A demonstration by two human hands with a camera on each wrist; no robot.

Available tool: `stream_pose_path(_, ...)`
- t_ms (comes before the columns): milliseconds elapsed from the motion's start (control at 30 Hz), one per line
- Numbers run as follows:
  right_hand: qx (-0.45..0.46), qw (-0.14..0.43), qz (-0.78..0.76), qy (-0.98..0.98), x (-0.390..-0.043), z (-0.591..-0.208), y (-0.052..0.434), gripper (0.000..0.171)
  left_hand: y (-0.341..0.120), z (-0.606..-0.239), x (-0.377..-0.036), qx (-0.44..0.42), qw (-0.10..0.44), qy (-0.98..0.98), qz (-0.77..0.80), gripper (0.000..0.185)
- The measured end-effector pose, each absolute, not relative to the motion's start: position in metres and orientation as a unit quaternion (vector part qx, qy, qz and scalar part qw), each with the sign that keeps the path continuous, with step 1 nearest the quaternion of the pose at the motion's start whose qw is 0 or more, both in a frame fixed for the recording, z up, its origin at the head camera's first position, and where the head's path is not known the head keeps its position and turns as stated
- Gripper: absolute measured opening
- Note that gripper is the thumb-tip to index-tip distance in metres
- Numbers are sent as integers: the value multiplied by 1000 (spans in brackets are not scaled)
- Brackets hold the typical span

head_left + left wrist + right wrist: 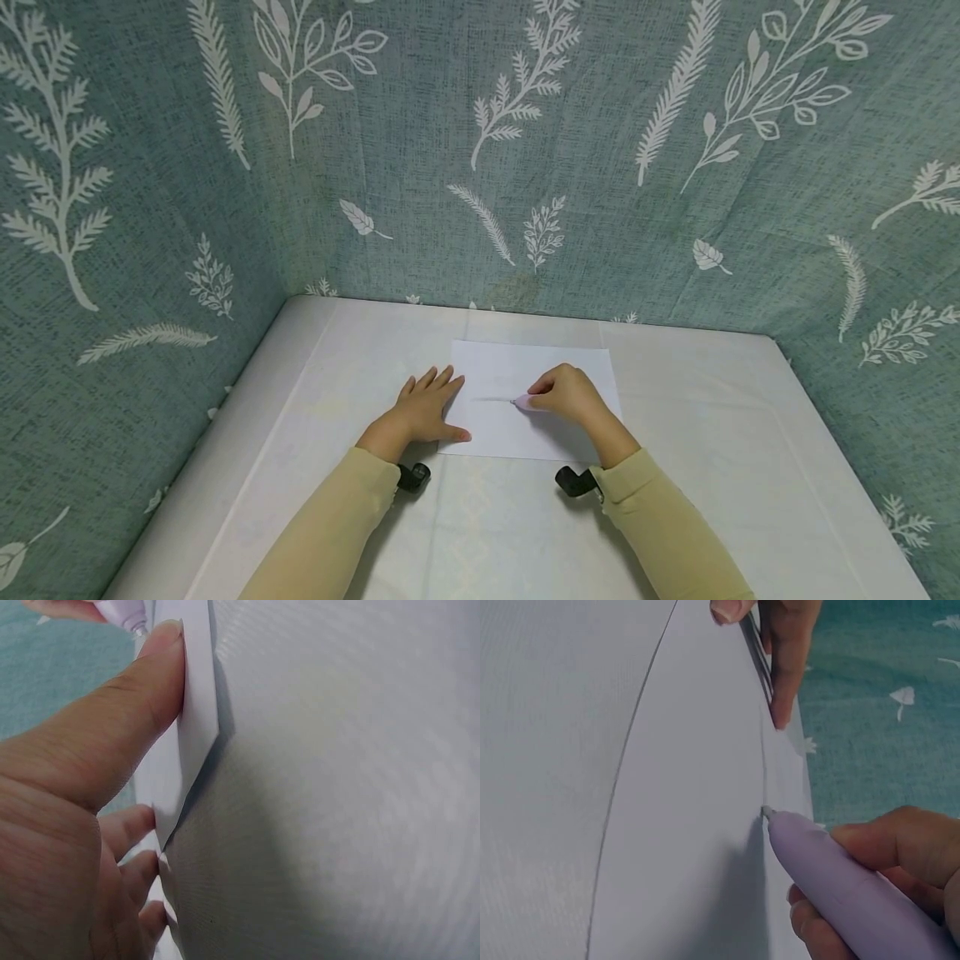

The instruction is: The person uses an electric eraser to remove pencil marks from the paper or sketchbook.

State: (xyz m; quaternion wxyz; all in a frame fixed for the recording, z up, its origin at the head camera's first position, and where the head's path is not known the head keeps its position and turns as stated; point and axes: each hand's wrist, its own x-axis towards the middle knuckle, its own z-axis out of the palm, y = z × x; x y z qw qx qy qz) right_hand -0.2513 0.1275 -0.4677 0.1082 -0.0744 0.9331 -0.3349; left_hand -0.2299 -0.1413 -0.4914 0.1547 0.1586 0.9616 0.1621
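On the bench [720, 417] in front of the person lies a sheet of white paper [540, 367], flat, with its long sides running left to right. The two hands are well apart. The left hand [422, 412] is spread at the paper's left edge, its thumb reaching out onto the sheet near the front corner while the other fingers point away from the person. The right hand [572, 396] is above the right half of the paper, pinching a pale purple tool [847, 889], shaped like a pen, between thumb and fingers. The tool's tip touches the sheet near its middle, and from there a thin line [491, 399] runs toward the left hand; I can't tell whether it is drawn or cut. Both arms wear beige sleeves [322, 517], and a black device [575, 482] sits at each wrist. Behind the bench hangs greenish-blue cloth [420, 158] patterned with white leaves and sprigs.
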Motion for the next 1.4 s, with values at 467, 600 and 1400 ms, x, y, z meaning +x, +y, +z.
stream_pose_path(467,-71,104,-333,935,-249,-467,126,11,-139,-487,-227,157,156,961,167,103)
stream_pose_path(600,-75,110,-333,934,-250,-467,126,12,-140,-487,-228,155,162,960,170,103)
stream_pose_path(1400,-73,123,-375,916,-252,-472,131,14,-140,-493,-230,151,158,962,165,104)
